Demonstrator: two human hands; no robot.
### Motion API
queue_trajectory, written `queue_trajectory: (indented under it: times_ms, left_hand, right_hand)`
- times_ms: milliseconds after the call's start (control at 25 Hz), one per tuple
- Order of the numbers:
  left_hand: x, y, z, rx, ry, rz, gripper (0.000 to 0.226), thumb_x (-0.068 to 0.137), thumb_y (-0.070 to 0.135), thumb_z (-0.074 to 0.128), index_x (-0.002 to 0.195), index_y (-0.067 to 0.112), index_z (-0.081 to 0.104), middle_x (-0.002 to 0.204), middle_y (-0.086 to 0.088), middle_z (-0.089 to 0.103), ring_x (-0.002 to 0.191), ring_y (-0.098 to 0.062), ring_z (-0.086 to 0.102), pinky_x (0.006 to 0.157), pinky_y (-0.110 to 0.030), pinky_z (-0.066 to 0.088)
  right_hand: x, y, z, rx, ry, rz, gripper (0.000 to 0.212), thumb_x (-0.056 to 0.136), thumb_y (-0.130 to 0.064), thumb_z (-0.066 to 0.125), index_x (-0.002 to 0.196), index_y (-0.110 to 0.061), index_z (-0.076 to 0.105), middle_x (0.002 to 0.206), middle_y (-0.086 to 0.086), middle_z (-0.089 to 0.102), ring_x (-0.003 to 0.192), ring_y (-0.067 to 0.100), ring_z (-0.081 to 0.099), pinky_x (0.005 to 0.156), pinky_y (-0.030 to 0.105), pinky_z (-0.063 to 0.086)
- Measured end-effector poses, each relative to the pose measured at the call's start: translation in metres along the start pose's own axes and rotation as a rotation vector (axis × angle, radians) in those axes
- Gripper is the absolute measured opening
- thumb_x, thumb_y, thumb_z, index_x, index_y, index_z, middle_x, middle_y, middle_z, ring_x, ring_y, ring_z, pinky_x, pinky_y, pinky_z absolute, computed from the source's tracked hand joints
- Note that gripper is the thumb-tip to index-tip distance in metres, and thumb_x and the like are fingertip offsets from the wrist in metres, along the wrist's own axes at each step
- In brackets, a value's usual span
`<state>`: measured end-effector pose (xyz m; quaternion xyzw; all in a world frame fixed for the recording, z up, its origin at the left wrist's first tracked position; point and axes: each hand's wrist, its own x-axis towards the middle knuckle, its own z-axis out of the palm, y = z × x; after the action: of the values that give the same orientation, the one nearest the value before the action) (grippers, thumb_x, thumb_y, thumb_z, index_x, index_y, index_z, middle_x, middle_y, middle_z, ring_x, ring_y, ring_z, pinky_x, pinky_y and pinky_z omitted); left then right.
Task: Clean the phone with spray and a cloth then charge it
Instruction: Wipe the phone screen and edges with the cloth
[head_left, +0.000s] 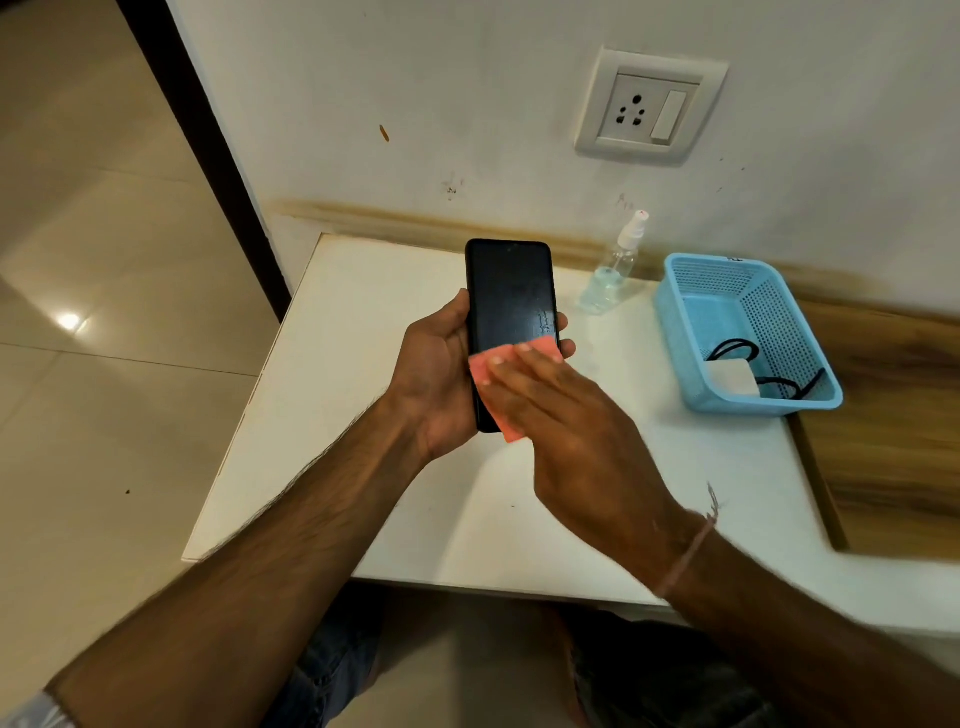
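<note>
I was mid-wipe, charging not yet begun: my left grip (436, 374) curled round the phone (511, 296) above the tabletop (353, 426), my right grip (566, 415), fingers flat, pressed the pink cloth (491, 362) on its damp lower screen, while the spray bottle (613, 270) and the charger (732, 382) in its basket (670, 312) sat right of the phone.

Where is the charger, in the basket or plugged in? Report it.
In the basket, unplugged: the white charger and its black cable lie on the floor of the blue basket, and nothing is in the wall socket.
</note>
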<state>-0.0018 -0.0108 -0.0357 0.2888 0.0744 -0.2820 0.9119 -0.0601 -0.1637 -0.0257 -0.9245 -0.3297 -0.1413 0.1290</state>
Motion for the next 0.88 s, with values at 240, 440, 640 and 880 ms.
queue_trajectory:
  times_ms: [240,440,640,880]
  left_hand:
    - [0.0,0.001,0.001,0.017,-0.004,-0.003,0.065,0.104,0.052,0.03,0.142,0.006,0.056,0.145,-0.021,0.054,0.127,-0.037,0.056,0.116,-0.051,0.037]
    - [-0.001,-0.001,0.003,0.08,0.098,0.04,0.052,0.103,0.049,0.04,0.133,0.015,0.066,0.129,-0.009,0.069,0.109,-0.028,0.069,0.103,-0.045,0.049]
    - [-0.002,0.001,0.005,0.052,0.096,0.046,0.047,0.103,0.046,0.044,0.13,0.015,0.067,0.124,-0.008,0.07,0.109,-0.027,0.068,0.102,-0.042,0.049]
    - [-0.002,0.002,0.003,0.033,0.011,0.005,0.065,0.102,0.049,0.031,0.144,0.004,0.052,0.15,-0.023,0.049,0.134,-0.038,0.05,0.12,-0.05,0.031]
  right_hand:
    - [-0.01,0.015,-0.008,-0.045,0.05,0.022,0.051,0.084,0.004,0.035,0.129,-0.002,0.058,0.136,0.012,0.055,0.132,0.029,0.047,0.109,0.046,0.039]
    - [0.056,0.037,-0.012,-0.03,0.088,0.191,0.046,0.089,0.005,0.048,0.133,-0.006,0.055,0.14,0.011,0.053,0.135,0.026,0.043,0.115,0.041,0.03]
    - [0.075,0.028,-0.009,-0.005,0.087,0.177,0.047,0.09,0.001,0.047,0.135,-0.008,0.054,0.141,0.008,0.051,0.136,0.025,0.042,0.115,0.04,0.03]
    - [0.001,0.001,0.001,-0.003,0.044,0.06,0.048,0.087,0.002,0.039,0.132,-0.004,0.056,0.139,0.011,0.053,0.134,0.028,0.044,0.107,0.049,0.04]
